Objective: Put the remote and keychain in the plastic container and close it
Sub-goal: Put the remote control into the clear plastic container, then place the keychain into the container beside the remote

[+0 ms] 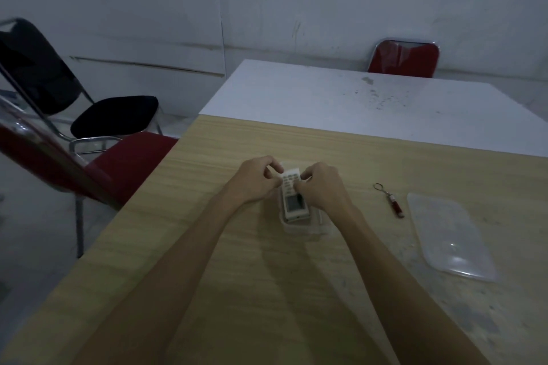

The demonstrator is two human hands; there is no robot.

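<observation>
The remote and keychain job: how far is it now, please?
Nearly done: the remote lies in the clear plastic container. In hand: the left hand and the right hand both grip the remote's far end, seating it. Left: the keychain lies on the wooden table to the right, and the lid rests apart beyond it, so the container is not closed.

White remote (292, 201), red keychain (391, 201), clear lid (450, 240)

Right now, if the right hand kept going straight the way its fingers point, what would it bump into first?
The right hand points left, across the remote, so it would probably meet the left hand first; their fingertips nearly touch, though depth is unclear.
</observation>
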